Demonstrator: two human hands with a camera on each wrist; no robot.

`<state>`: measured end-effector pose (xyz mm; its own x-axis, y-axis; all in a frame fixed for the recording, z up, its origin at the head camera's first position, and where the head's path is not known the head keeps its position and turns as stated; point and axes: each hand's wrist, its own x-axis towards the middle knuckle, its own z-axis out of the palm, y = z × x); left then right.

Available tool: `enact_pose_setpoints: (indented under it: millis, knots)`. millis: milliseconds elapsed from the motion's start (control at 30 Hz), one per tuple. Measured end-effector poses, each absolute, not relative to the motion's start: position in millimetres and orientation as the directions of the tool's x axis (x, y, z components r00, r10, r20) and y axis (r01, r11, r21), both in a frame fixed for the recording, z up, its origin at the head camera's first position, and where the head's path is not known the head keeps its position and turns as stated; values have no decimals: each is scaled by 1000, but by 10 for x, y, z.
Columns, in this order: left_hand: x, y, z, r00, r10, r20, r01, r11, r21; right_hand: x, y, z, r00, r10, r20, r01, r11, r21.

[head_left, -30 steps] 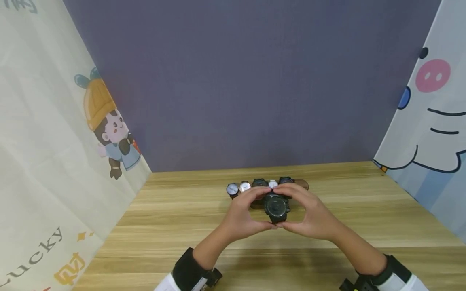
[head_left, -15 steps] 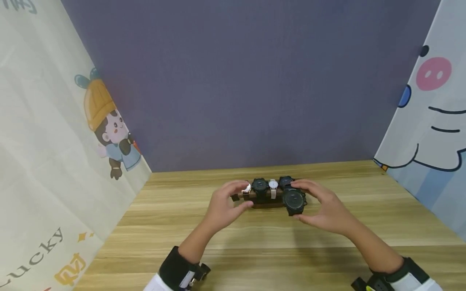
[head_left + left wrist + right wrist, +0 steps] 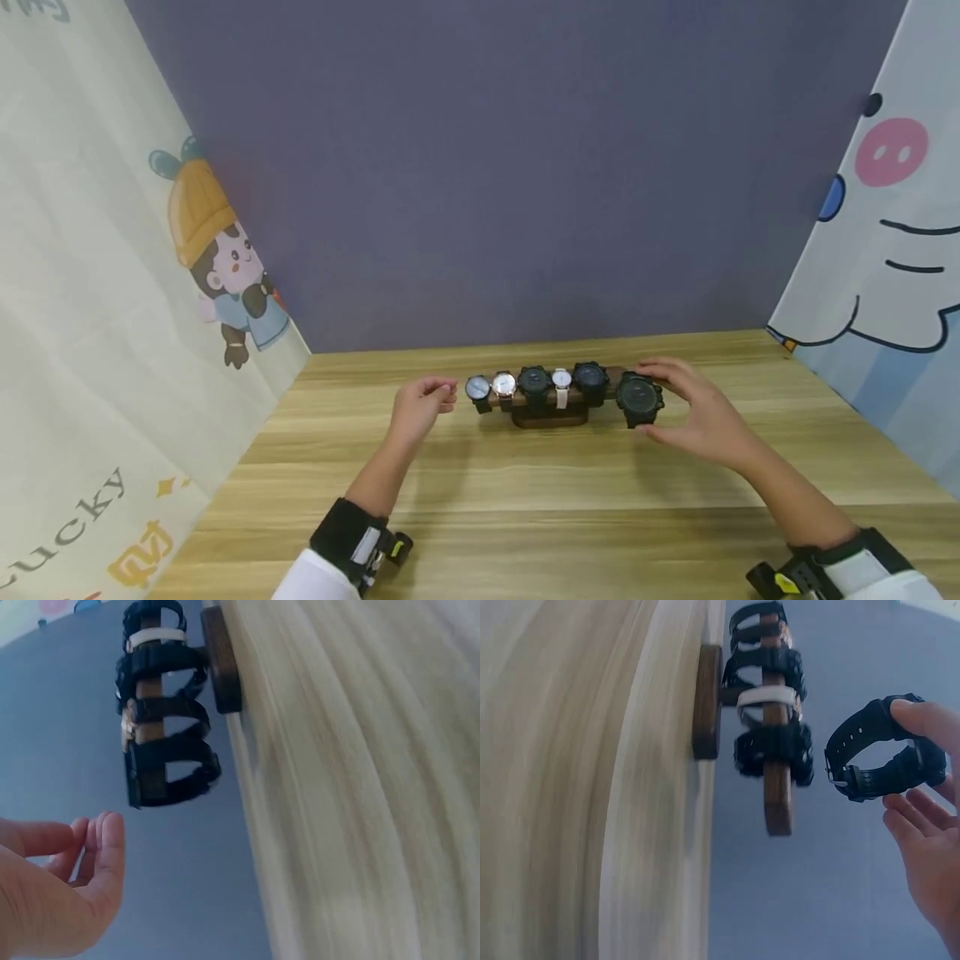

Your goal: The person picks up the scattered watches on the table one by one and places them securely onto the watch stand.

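My right hand (image 3: 705,417) pinches a black watch (image 3: 640,400) between thumb and fingers, its strap buckled into a loop. In the right wrist view that black watch (image 3: 874,754) is apart from the bar, near its bare end (image 3: 778,810). The dark wooden watch stand (image 3: 550,417) carries several watches in a row: a dark-strapped one with a pale dial (image 3: 477,388), a rose-gold-rimmed one (image 3: 504,385), two black ones and a small white-strapped one (image 3: 562,385). Left of the stand, my left hand (image 3: 417,410) holds nothing, fingers loosely bent.
The stand rests on a wood-grain table (image 3: 525,500) before a dark grey-blue back panel (image 3: 525,167). A cartoon-printed cloth (image 3: 90,292) hangs on the left, and another printed panel (image 3: 892,250) is on the right.
Both hands were at the black watch in front of the stand. My left hand has let go and moved left. The right hand has carried the watch right, toward the stand's right end.
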<state>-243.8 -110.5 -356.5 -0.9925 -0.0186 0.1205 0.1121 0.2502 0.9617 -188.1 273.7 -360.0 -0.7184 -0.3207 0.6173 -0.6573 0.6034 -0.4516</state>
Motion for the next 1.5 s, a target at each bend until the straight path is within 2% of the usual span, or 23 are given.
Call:
enact_pose_setpoints:
  millis: [133,300,733,1000,1500]
  knots:
    - [-2549,-1157,-3581,-997,-62,-39,-47,142,989,-1980,2822,-3653,-761,-288,582,-614,610,-501]
    - [-2618,-1199,-3639,-994,-25,-104,-106,149,983,-2095,2917,-3729,-826,-244,508,-536,620,-573]
    - [-2689,-1131,-3752,-991,79,-103,-92,139,986,-2413,3067,-3816,-909,-206,363,-403,660,-634]
    - [-2693,-1021,-3735,-992,94,-89,-74,154,985,-2622,3013,-3899,-909,-264,321,-414,654,-634]
    - [-2697,-973,-3748,-991,99,-95,-79,157,984,-2671,2928,-3919,-923,-307,234,-382,650,-656]
